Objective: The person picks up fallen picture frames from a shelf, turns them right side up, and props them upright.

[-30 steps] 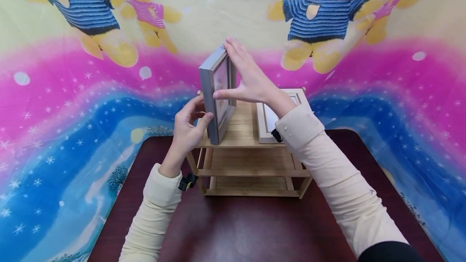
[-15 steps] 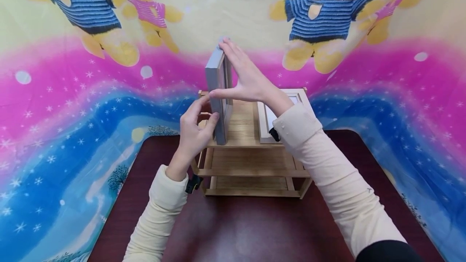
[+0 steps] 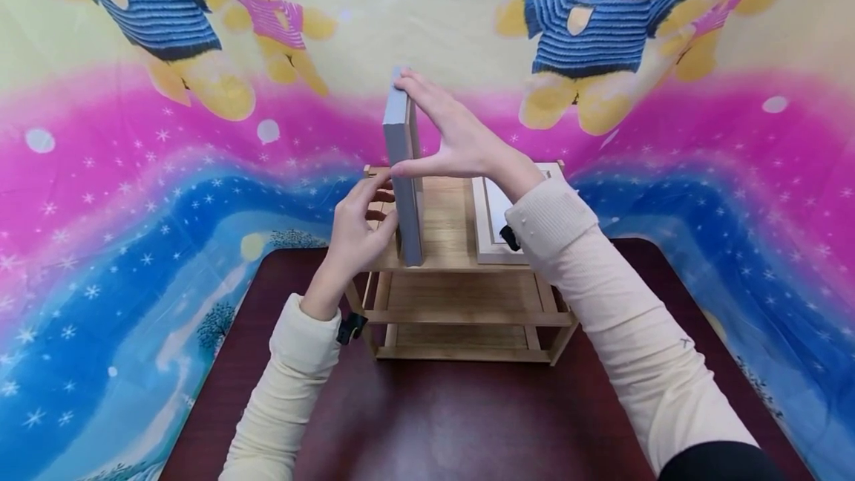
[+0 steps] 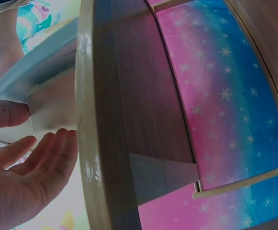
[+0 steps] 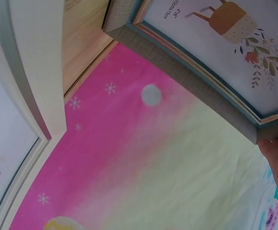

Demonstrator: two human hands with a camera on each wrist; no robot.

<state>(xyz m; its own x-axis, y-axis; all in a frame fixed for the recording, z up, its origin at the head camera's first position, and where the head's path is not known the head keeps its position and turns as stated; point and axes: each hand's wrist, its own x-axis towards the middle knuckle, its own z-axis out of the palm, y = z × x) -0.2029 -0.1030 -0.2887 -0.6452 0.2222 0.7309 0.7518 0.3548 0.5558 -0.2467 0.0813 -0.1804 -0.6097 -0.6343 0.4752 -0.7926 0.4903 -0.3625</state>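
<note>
Where the dark red table (image 3: 434, 421) comes closest to me, at six o'clock on my feed, two cream sleeves (image 3: 614, 318) reach in from seven and four. Beyond, I have a wooden rack (image 3: 461, 318), its two lower shelves (image 3: 461, 294) under a top board (image 3: 447, 240). The left hand (image 3: 357, 232) sits at the eight o'clock side of an upright grey picture frame (image 3: 409, 214), thumb and fingers half-bent at its back; I can't tell whether they grip it. That frame is edge-on to me at the left part of the top board, and on the right wrist camera I see its print (image 5: 234, 52) of leaves. The right hand (image 3: 464, 139), at two o'clock from it, grips it, thumb on the near edge and fingers at the top. A white frame (image 3: 494, 254) lies flat on the board at four o'clock. Farthest off, at twelve, hangs a backdrop (image 3: 414, 6) printed with bears (image 3: 588, 36).
</note>
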